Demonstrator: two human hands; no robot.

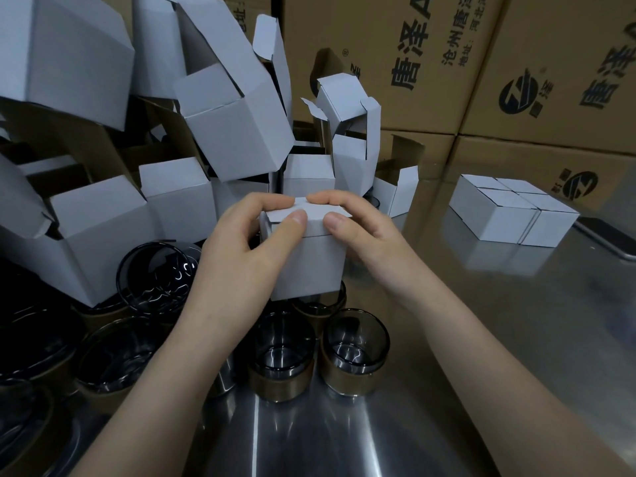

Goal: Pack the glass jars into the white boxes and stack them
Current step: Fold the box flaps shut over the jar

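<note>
A small white box (311, 266) is held above the table between both hands. My left hand (237, 256) grips its left side, thumb on the top flap, fingers curled over the far edge. My right hand (364, 235) grips the right side the same way, thumb pressing the lid. What is inside the box is hidden. Dark glass jars with gold bands stand below: one (356, 356) at the right, another (280, 359) beside it, and more (155, 280) to the left. Closed white boxes (509, 210) sit grouped at the right.
A heap of open white boxes (220, 108) fills the left and back. Brown printed cartons (430, 60) form a wall behind. The steel table (481, 373) stretches to the right and front. A dark flat object (612, 235) lies at the right edge.
</note>
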